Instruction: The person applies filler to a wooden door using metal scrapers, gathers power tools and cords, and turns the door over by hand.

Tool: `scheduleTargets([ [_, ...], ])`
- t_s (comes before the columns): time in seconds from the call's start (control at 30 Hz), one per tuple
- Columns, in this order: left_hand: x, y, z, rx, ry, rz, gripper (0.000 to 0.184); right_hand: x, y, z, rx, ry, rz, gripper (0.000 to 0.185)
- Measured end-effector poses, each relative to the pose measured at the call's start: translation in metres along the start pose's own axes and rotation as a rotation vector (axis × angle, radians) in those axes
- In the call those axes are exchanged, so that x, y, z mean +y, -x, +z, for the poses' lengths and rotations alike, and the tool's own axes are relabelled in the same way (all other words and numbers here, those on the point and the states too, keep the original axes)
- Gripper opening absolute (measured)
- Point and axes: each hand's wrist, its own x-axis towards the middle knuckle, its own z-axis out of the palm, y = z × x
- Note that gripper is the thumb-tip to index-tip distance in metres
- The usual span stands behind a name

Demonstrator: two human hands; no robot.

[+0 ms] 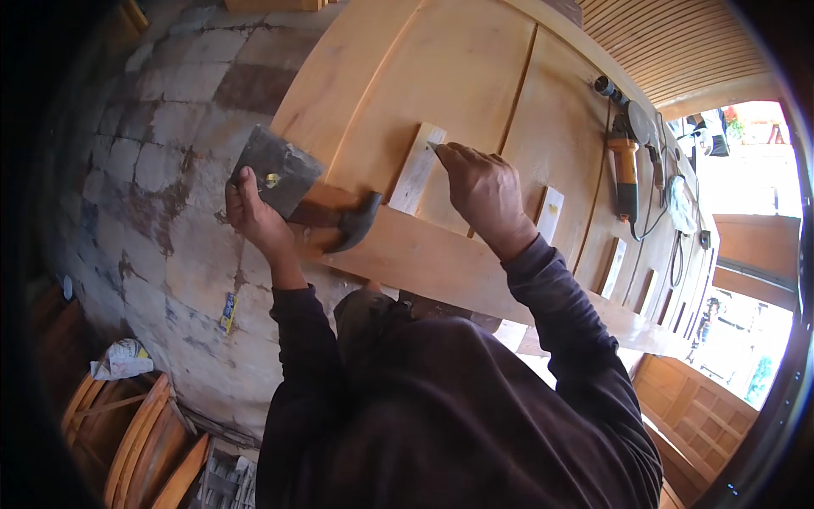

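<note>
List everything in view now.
Panel: one, brown, centre
Blocks: at least four, pale, on panel
Hammer: one, dark head, panel's corner
Plate: one, dark, left hand
Dab: one, yellowish, plate
Slim tip: one, dark, right hand
Power tool: one, orange and black, panel
Packet: one, yellow and blue, floor
Bag: one, whitish, lower left
Curved wood: several, brown, lower left
Slatted wood: one, brown, upper right
Left hand: one, dark sleeve, holding plate
Right hand: one, dark sleeve, at block

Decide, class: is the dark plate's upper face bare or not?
Not bare: a small yellowish dab shows on the dark plate, which the left hand holds by its edge.
</note>
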Motion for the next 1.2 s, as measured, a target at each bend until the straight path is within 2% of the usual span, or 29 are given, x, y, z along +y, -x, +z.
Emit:
scheduleTargets([
  [0.03, -0.001, -0.001, 0.000, 0.002, 0.077, -0.066, 0.024, -0.002, 0.002, 0.006, 0.024, 0.034, -0.031, 0.029],
  [0.27, -0.005, -0.003, 0.000, -0.010, 0.067, -0.020, 0.023, -0.027, 0.017, 0.030, -0.004, 0.238, -0.026, 0.045],
  [0.37, -0.004, -0.002, -0.001, -0.021, 0.031, -0.023, 0.024, -0.031, 0.018, 0.037, -0.177, 0.224, 0.047, 0.054],
  [0.57, -0.006, -0.004, -0.002, -0.042, 0.030, -0.065, 0.023, -0.037, 0.012, 0.039, -0.241, 0.354, 0.021, 0.052],
  [0.67, -0.004, -0.004, -0.001, -0.048, 0.007, -0.055, 0.023, -0.036, 0.009, 0.035, -0.253, 0.316, 0.007, 0.049],
  [0.77, -0.004, -0.004, -0.001, -0.040, -0.004, -0.034, 0.022, -0.035, 0.006, 0.032, -0.228, 0.373, -0.028, 0.041],
  [0.87, 0.002, -0.003, 0.004, -0.024, 0.034, -0.055, 0.022, -0.039, 0.002, 0.022, -0.345, 0.276, 0.013, 0.047],
  [0.97, 0.000, -0.002, 0.002, -0.039, 0.086, -0.079, 0.023, -0.035, 0.010, 0.023, -0.233, 0.292, -0.049, 0.046],
  [1.07, -0.001, -0.003, 0.001, -0.063, 0.099, -0.064, 0.023, -0.028, 0.009, -0.002, -0.204, 0.066, 0.025, 0.040],
  [1.17, -0.001, -0.002, -0.001, -0.069, 0.036, -0.012, 0.022, -0.031, 0.000, -0.015, -0.171, 0.150, 0.196, 0.039],
  [1.2, 0.001, -0.001, 0.000, -0.067, 0.005, -0.002, 0.022, -0.031, 0.000, -0.013, -0.174, 0.173, 0.184, 0.036],
])
